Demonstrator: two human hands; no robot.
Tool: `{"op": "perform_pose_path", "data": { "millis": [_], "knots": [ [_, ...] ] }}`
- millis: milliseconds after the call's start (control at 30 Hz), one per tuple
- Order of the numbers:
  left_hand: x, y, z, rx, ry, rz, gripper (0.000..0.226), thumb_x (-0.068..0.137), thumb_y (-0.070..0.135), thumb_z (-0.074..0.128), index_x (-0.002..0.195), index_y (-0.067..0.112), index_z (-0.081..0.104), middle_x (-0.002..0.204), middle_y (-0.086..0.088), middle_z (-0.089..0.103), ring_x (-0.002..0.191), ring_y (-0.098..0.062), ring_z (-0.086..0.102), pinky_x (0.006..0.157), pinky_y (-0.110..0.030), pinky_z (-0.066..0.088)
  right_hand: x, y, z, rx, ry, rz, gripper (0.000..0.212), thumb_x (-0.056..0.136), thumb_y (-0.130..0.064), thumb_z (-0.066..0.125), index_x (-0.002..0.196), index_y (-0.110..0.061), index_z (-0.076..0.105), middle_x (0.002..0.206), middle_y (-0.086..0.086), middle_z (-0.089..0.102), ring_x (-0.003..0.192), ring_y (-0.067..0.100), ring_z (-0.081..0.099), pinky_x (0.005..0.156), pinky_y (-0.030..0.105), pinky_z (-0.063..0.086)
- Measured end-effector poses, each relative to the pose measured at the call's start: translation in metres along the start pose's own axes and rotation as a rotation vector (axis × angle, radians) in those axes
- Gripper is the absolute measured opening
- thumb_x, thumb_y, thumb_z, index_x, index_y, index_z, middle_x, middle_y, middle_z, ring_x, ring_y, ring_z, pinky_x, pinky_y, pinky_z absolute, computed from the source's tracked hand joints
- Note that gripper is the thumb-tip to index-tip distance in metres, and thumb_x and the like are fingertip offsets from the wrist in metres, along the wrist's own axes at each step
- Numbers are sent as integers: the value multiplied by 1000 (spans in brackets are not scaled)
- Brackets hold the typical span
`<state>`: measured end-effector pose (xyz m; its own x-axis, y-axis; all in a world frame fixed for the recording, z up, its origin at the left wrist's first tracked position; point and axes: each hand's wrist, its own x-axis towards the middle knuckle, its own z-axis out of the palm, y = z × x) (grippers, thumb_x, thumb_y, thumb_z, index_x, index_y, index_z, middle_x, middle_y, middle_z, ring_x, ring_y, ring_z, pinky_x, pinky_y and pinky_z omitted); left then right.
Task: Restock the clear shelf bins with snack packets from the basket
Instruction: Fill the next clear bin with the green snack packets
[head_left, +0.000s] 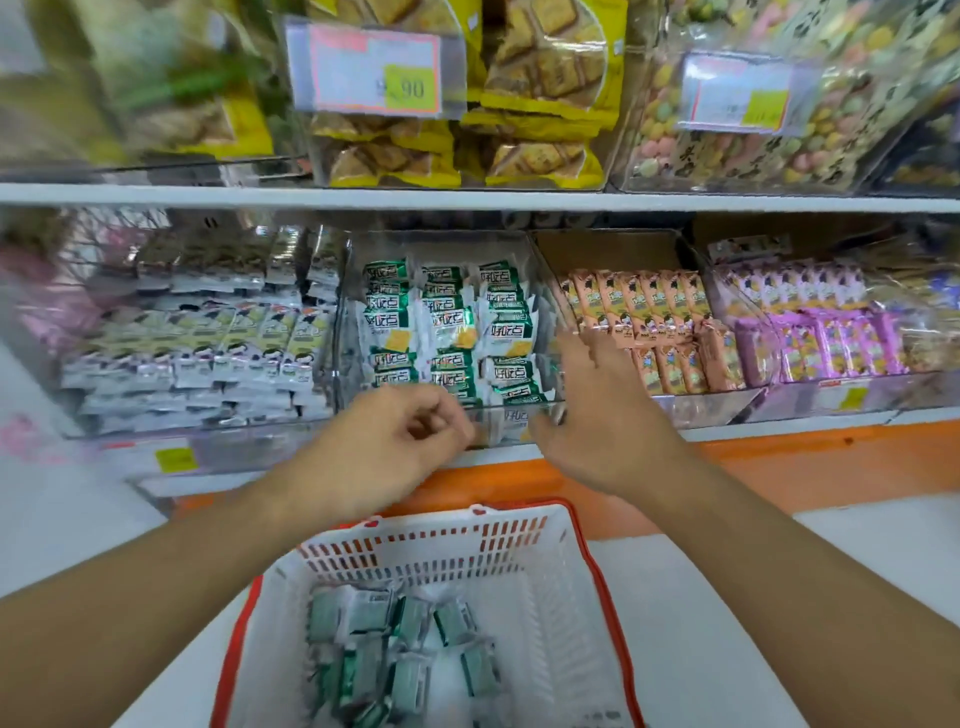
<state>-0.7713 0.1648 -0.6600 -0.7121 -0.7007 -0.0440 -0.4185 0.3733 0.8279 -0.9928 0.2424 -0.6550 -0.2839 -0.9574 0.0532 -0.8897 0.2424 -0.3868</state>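
Both hands hover at the front lip of the green-packet bin (447, 249) — the left hand (395, 441) loosely curled, the right hand (597, 410) spread, neither holding anything — while the packets (400, 654) lie below and behind them in the basket (519, 525), nearer the left.

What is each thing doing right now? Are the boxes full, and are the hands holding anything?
Green packet bin: nearly full, packets stacked in rows.
Basket: on the floor, green packets lying loose at the bottom.
Left hand: fingers curled at the bin's front; cannot tell if it holds anything.
Right hand: open, fingers spread, holding nothing.
Pink packet bin: stocked, packets standing in rows.
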Motion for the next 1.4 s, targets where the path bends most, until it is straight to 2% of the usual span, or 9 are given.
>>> {"op": "perform_pose_path", "data": {
  "millis": [133, 233, 333, 467, 667, 900, 1033, 1233, 1400],
  "knots": [
    [-54, -68, 5, 78, 32, -173, 13, 98, 31, 68, 85, 32, 72, 82, 13, 73, 83, -9, 69, 82, -38, 56, -25, -34, 23, -143, 69, -160, 44, 96, -39, 63, 128, -14, 47, 127, 8, 43, 120, 26, 42, 92, 38, 44],
    [-84, -133, 17, 264, 104, -333, 8, 96, 35, 68, 100, 29, 66, 96, 12, 70, 99, -14, 68, 82, -28, 52, -42, -55, 73, -136, -319, -175, 30, 100, -34, 56, 123, -15, 51, 117, 5, 54, 107, 26, 55, 86, 41, 52],
    [-100, -185, 29, 457, 150, -549, 65, 93, 50, 62, 139, 8, 44, 132, -16, 48, 127, -39, 48, 102, -48, 46, -55, -48, 149, -248, -696, -148, 33, 98, -28, 59, 124, -9, 52, 121, 12, 59, 106, 30, 59, 79, 36, 50],
    [-115, -223, 49, 377, 9, -771, 101, 96, 60, 57, 158, 11, -6, 159, -20, 14, 143, -45, 28, 115, -56, 34, -74, -4, 243, -298, -975, 79, 55, 99, -24, 55, 151, -15, 38, 136, 17, 53, 114, 33, 58, 85, 39, 53],
    [-119, -248, 72, 486, -18, -757, 124, 91, 64, 58, 150, 12, -38, 153, -18, 13, 131, -42, 35, 108, -50, 39, -106, 48, 335, -201, -945, 314, 86, 95, -27, 55, 165, -44, 8, 155, 22, 34, 134, 45, 46, 106, 46, 46],
    [-118, -262, 82, 640, -10, -727, 129, 82, 77, 45, 146, 4, -40, 145, -22, 18, 117, -38, 40, 97, -45, 45, -125, 51, 381, -296, -822, 252, 67, 95, -32, 60, 154, -24, 29, 146, 16, 36, 122, 36, 50, 94, 40, 45],
    [-118, -267, 82, 684, -17, -720, 131, 73, 81, 34, 147, -1, -37, 147, -25, 17, 117, -39, 40, 96, -45, 44, -126, 48, 385, -369, -743, 217, 73, 97, -18, 54, 160, -21, 19, 138, 17, 43, 111, 34, 58, 86, 41, 49],
    [-114, -250, 74, 532, -64, -790, 130, 82, 70, 57, 146, 14, -42, 150, -18, 12, 130, -41, 31, 106, -50, 40, -82, 35, 339, 307, -876, 452, 69, 90, -10, 68, 151, -19, 39, 116, 12, 62, 88, 24, 65, 70, 37, 59],
    [-115, -220, 52, 358, -91, -897, 129, 78, 54, 73, 152, 25, -29, 156, -14, 8, 145, -42, 18, 114, -56, 34, -41, -12, 253, 674, -1040, 491, 36, 92, -2, 75, 120, -24, 71, 115, 5, 67, 97, 19, 69, 88, 36, 62]
  ]
}}
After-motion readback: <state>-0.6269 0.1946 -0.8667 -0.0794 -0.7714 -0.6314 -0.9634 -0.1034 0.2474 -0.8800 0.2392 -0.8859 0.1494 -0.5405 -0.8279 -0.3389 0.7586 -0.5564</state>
